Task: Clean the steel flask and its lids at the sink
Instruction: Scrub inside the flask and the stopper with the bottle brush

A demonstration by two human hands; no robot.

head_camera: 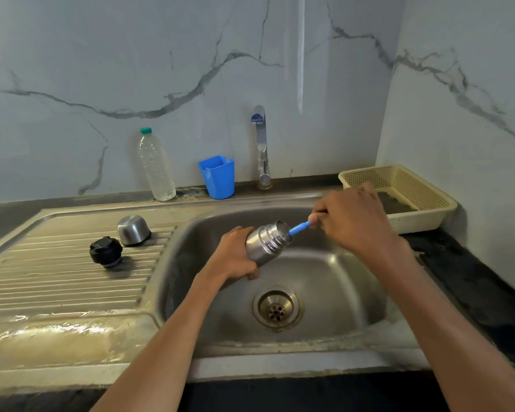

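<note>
Over the sink basin [324, 281], my left hand [235, 257] grips the steel flask [268, 242], tilted with its open mouth up and to the right. My right hand [354, 218] pinches a blue brush handle [299, 228] that goes into the flask's mouth; the brush head is hidden inside. On the ribbed draining board [57, 281] to the left lie the steel cup lid [133, 230], upside down, and the black stopper lid [106, 251] next to it.
The tap [262, 147] stands at the back wall, with no water running. Left of it are a blue plastic cup [217, 176] and a clear plastic bottle [156, 165]. A cream plastic basket [411, 194] sits at the back right. The drain [276, 307] is open.
</note>
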